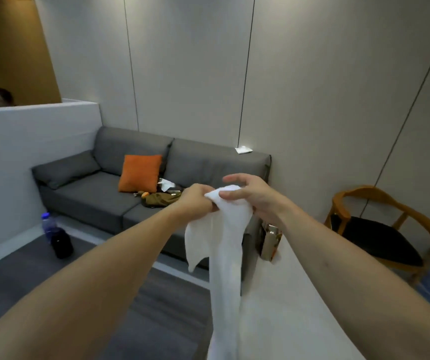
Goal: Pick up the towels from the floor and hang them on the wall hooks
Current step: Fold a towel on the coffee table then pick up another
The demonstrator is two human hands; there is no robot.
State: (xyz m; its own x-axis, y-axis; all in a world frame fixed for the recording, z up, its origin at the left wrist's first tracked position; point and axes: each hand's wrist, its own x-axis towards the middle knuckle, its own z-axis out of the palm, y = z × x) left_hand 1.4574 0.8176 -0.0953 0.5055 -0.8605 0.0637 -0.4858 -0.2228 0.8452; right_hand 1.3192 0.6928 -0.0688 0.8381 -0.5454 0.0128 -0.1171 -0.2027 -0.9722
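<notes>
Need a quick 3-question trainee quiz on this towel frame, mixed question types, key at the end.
1. True or false: the white towel lies on the floor.
2. Which hand grips the towel's top with its fingers curled round it? A) left hand B) right hand C) neither
3. Fill in: the orange cushion sits on the grey ____.

Key
1. False. It hangs from both hands, held up in front of the sofa.
2. A. The right hand pinches the top between thumb and fingers.
3. sofa
</notes>
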